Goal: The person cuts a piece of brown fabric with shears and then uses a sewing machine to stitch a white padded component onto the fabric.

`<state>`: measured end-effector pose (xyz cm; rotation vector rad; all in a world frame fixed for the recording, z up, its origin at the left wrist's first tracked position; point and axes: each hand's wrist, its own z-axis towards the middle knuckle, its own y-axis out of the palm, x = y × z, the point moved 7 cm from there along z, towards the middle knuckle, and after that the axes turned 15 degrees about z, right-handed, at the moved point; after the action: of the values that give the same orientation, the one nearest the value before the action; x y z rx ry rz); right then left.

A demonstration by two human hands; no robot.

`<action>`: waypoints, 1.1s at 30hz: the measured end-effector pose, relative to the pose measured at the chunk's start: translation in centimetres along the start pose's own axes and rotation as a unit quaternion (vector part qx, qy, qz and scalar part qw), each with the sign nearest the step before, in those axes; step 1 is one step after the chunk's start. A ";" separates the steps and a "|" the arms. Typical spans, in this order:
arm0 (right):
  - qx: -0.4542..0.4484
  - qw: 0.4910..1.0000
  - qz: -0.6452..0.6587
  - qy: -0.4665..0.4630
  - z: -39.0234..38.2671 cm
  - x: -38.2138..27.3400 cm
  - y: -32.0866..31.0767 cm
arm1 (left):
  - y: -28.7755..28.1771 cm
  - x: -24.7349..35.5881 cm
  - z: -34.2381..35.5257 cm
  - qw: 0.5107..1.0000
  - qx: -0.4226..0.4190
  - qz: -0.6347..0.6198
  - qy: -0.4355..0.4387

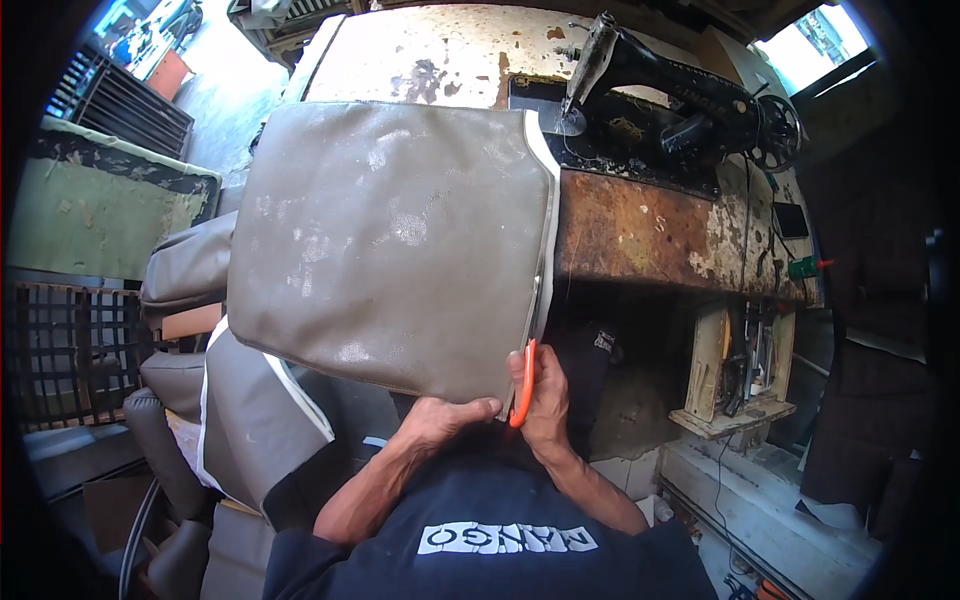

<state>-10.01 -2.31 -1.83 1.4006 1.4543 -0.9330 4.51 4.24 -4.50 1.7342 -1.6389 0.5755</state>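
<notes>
A large grey-brown leatherette cover [380, 230] with rounded corners and a white-edged right side spreads over the table's front and toward my lap. My left hand [440, 420] pinches its near edge, the thumb on top close to the right corner. In my right hand [546, 400] is a pair of scissors with orange handles [525, 385]. Their blades point away from me along the cover's right edge, beside the white strip [548, 250]. How far the blades are apart cannot be made out.
A black sewing machine [680, 105] stands on the worn table [640, 225], just beyond the cover's right side. Below it hangs an open wooden drawer [735, 422] of tools. More grey-brown upholstery pieces [255, 410] lie at the left. A green-topped panel [110, 205] stands farther left.
</notes>
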 end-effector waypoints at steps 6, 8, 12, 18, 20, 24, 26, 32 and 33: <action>0.011 0.999 0.045 -0.028 1.0 -0.4 0.4 | -0.3 -0.3 -1.0 0.999 -0.003 0.032 -0.018; 0.025 0.999 0.012 -0.045 0.9 -0.5 0.4 | -0.5 -0.6 -1.4 0.999 -0.002 0.040 -0.016; 0.023 0.997 0.050 -0.057 1.7 -1.0 0.8 | -1.2 -1.5 -2.1 0.996 -0.005 0.086 -0.016; 0.020 0.998 0.047 -0.042 1.7 -0.8 0.8 | -1.8 -1.9 -3.6 0.990 -0.007 0.132 -0.046; 0.014 0.997 0.059 -0.042 2.1 -1.0 0.9 | -2.3 -2.2 -4.1 0.988 -0.006 0.141 -0.058; 0.005 0.997 0.059 0.051 1.7 0.0 0.5 | -3.0 -2.8 -4.7 0.984 -0.025 0.159 -0.078; 0.006 0.999 0.048 -0.008 2.4 -0.7 0.4 | -3.2 -2.6 -5.1 0.982 -0.026 0.173 -0.073; -0.021 0.996 0.075 0.054 2.8 -0.7 -0.9 | -4.4 -4.0 -5.8 0.979 -0.020 0.181 -0.094; -0.029 0.996 0.074 0.033 3.0 -0.9 -1.1 | -4.6 -4.3 -5.8 0.980 -0.018 0.178 -0.089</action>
<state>-10.81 -5.53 -2.02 1.4865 1.3951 -0.7521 9.27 11.35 -4.43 1.5084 -2.0961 0.5604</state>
